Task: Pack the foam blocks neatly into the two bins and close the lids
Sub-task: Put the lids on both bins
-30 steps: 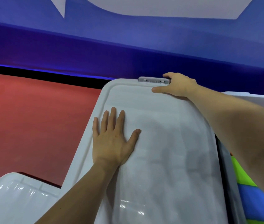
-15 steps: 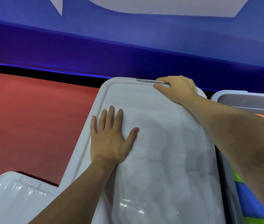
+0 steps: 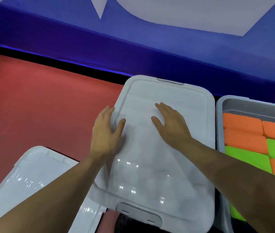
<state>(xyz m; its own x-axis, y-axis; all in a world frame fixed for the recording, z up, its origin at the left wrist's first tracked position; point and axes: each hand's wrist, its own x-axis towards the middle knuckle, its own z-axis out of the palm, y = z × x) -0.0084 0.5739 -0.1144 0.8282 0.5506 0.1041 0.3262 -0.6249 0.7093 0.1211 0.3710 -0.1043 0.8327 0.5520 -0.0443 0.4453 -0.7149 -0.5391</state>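
The near latch (image 3: 139, 214) of the closed lid (image 3: 163, 148) appears unfastened, though blur makes this uncertain; if so, the lid could lift. The right bin (image 3: 220, 115), holding orange and green foam blocks (image 3: 244, 140), stands uncovered, its spare lid (image 3: 37, 175) lying near left. Left hand (image 3: 107, 132) and right hand (image 3: 172, 125) press flat on the closed lid, fingers extended, grasping nothing.

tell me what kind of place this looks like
Probably an indoor play or activity area, though that is a guess: red padded-looking floor, a blue wall banner with white shapes, and an open bin of orange and green foam blocks.
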